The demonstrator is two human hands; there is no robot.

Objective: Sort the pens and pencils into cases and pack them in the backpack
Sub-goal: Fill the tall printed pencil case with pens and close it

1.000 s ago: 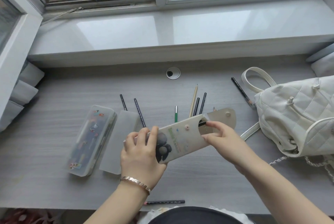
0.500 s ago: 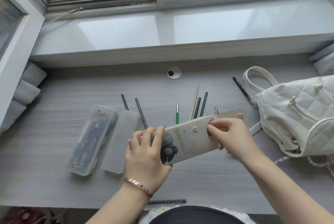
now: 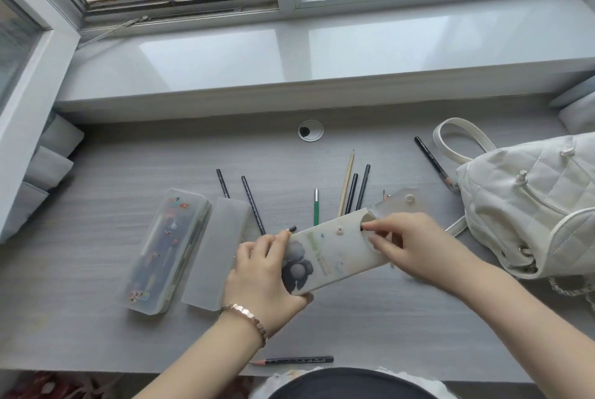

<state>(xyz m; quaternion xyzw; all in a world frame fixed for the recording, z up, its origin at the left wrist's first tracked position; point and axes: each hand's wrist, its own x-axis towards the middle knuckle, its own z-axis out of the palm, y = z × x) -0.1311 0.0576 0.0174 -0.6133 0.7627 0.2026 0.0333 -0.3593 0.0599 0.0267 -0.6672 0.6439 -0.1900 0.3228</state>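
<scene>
Both hands on the flap case [image 3: 335, 250] above the desk [image 3: 96, 221].
Left hand [image 3: 264, 273] grips its lower end; right hand [image 3: 409, 244] pinches its open mouth, flap raised. Backpack [image 3: 531, 205] lies right.

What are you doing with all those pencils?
A person is packing pencils away. The left hand holds a flowered pencil pouch above the desk, and the right hand is at its open end, fingers on a dark pencil tip there. The flap is open. Several pencils lie loose on the desk, one at the near edge. A clear plastic case sits to the left, and the white backpack waits on the right.
</scene>
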